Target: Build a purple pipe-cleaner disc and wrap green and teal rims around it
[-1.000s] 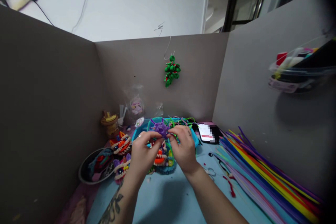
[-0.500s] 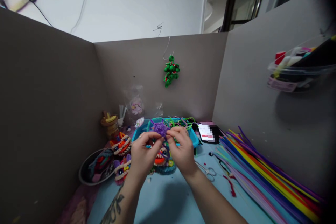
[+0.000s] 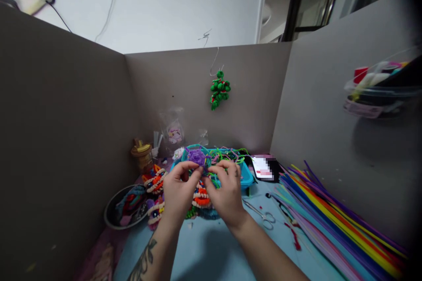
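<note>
A round purple pipe-cleaner piece (image 3: pixel 197 156), coiled in the middle with short ends sticking out, is held up above the table. My left hand (image 3: pixel 180 186) pinches its lower edge between thumb and fingertips. Close beside it, my right hand (image 3: pixel 227 189) has thumb and fingers pinched at the lower right of the same piece; its exact grip is partly hidden. Behind the hands stands a blue basket (image 3: pixel 248 180) of pipe-cleaner bits. Several finished striped pipe-cleaner figures, such as an orange and cream one (image 3: pixel 201 196), lie below and left of the hands.
Scissors (image 3: pixel 265 218) lie right of my hands, near a long bundle of coloured pipe cleaners (image 3: pixel 343 215). A phone (image 3: pixel 263 167) rests at the back right. On the left sits a metal bowl (image 3: pixel 110 217). Grey partitions (image 3: pixel 171 74) enclose the table; a green ornament (image 3: pixel 220 90) hangs at the back.
The purple piece has shifted slightly left and its coiled face has turned. My right fingers have moved left and lower along its edge. The whole view has swung slightly left.
</note>
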`<state>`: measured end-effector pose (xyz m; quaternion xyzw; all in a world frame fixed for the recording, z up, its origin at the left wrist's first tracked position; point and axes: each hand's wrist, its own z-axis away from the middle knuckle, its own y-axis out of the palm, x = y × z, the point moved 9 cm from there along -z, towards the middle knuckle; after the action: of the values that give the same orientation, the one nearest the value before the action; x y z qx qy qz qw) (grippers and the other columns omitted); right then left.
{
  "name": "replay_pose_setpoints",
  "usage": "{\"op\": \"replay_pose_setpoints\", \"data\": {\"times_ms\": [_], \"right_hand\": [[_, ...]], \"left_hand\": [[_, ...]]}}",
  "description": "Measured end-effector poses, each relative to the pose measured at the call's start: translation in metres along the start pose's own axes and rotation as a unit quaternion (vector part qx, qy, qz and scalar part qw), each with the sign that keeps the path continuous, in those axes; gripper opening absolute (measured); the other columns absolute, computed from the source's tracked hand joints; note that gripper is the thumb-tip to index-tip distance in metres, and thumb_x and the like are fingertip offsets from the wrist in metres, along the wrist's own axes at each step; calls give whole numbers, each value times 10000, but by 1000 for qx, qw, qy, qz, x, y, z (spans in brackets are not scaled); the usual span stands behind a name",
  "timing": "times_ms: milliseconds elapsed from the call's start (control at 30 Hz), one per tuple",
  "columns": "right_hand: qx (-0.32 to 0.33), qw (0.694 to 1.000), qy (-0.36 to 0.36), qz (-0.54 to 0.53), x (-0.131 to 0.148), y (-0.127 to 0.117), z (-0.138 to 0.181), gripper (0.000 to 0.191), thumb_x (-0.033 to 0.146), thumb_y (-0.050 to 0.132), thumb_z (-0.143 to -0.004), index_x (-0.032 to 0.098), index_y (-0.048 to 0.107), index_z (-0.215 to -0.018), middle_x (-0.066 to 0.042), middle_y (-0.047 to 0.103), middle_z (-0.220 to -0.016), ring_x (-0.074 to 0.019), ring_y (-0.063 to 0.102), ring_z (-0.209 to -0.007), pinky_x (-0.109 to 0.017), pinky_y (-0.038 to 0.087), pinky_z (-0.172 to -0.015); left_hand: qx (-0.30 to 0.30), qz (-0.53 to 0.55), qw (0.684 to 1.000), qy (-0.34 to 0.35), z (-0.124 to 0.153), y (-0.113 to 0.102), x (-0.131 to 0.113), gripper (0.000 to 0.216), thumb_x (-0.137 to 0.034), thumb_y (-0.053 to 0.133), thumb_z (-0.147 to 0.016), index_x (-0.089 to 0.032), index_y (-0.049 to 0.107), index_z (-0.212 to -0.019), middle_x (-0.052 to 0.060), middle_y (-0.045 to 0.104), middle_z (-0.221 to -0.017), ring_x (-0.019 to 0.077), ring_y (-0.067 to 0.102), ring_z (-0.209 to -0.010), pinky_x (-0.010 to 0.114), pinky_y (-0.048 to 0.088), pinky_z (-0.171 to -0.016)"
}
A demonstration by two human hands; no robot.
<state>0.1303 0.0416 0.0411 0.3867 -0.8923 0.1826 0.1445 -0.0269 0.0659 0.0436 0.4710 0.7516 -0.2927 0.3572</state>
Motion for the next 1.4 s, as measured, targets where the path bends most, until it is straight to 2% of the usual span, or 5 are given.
{"op": "replay_pose_setpoints", "data": {"times_ms": [667,867,1067,1300,1400], "right_hand": [[96,995,3,7,5,14,-2,58,181,604,-812,193,649,-777,-68,550,-871,-233,484,-881,-397,424,-793],[90,988,-62,-110,34,-13,-11,183,134,530,-826,198,626,-684,-43,545,-817,-189,491,-814,-356,433,-739],[226,940,-182,-182,72,-15,-7,139,187,544,-821,208,634,-716,-55,597,-877,-194,530,-859,-365,464,-787],[180,952,116,-218,-2,8,-14,337,435,519,-872,190,614,-660,-27,587,-702,-165,563,-697,-308,449,-662],[200,890,288,-293,-34,37,5,264,431,645,-760,199,531,-709,29,556,-617,-141,541,-588,-263,421,-566]], "left_hand": [[-59,189,976,-94,-5,-4,20,191,-252,763,-636,-158,634,-742,-23,634,-652,103,573,-616,202,452,-601],[-112,149,981,-61,-16,-28,29,220,-283,761,-642,-156,626,-761,-22,615,-651,110,573,-609,209,439,-586],[-149,110,982,-42,-25,-47,37,239,-316,749,-650,-151,642,-785,-10,615,-664,113,555,-589,213,438,-570],[-33,-42,998,41,-17,-18,14,97,-275,663,-735,-180,676,-737,-9,644,-649,124,544,-570,222,418,-557],[0,-78,993,85,-8,-3,1,85,-255,623,-776,-190,672,-751,-9,651,-652,125,551,-565,221,422,-551]]}}
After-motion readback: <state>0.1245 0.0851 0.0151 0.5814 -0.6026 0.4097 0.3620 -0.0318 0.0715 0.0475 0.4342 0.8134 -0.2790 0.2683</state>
